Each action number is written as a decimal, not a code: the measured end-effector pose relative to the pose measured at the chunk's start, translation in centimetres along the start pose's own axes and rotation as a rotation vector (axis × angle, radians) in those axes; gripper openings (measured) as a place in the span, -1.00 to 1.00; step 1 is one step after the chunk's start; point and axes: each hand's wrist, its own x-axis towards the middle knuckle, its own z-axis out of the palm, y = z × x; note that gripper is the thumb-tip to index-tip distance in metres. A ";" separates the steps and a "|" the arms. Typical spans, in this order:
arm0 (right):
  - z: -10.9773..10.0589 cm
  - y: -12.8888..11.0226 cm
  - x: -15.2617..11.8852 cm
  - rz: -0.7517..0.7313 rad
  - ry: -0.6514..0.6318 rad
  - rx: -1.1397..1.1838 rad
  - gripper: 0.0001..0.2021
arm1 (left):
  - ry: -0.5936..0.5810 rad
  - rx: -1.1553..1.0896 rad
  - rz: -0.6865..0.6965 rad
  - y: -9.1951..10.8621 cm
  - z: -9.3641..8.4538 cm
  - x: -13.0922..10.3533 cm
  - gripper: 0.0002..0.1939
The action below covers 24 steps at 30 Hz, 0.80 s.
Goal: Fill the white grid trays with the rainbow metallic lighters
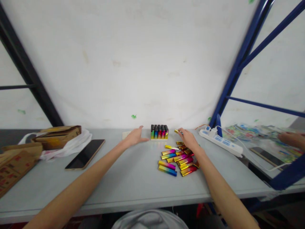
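Near the wall, a block of upright lighters [159, 132] with black tops and shiny multicoloured bodies stands in rows on the grey table [133, 184]. To its left, my left hand [136, 136] is open and holds nothing, thumb and fingers spread. My right hand [188, 138], right of the block, pinches a gold-coloured piece [176, 131] at its fingertips. Below and beside that hand lies a loose pile of shiny pieces [179, 158] in gold, pink, blue and red. My right forearm passes along the pile's right side.
A dark phone [85, 154] lies at the left beside cardboard boxes [57, 136] and a white plastic bag [79, 140]. A white power strip [221, 142] lies at the right, near a blue metal frame [234, 74]. Another person's hand [292, 139] shows at the far right.
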 end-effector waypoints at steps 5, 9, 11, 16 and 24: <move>-0.5 -1.4 0.2 -0.064 0.151 0.196 -0.63 | 0.033 0.288 -0.071 -5.7 -0.3 -4.3 -0.28; -0.5 -2.8 -0.1 0.013 0.223 0.374 -0.61 | -0.100 0.188 -0.058 -6.7 -0.6 -7.4 -0.34; -0.3 -3.7 -0.2 0.062 0.217 0.493 -0.56 | -0.092 0.146 0.008 -5.7 -0.8 -9.0 -0.37; 0.0 -6.1 -0.4 0.046 0.133 0.798 -0.47 | -0.100 -0.027 0.137 -1.4 -0.8 -10.6 -0.29; 0.6 -9.0 -1.7 0.011 -0.115 1.101 -0.50 | -0.092 -0.025 0.244 2.4 0.9 -6.7 -0.15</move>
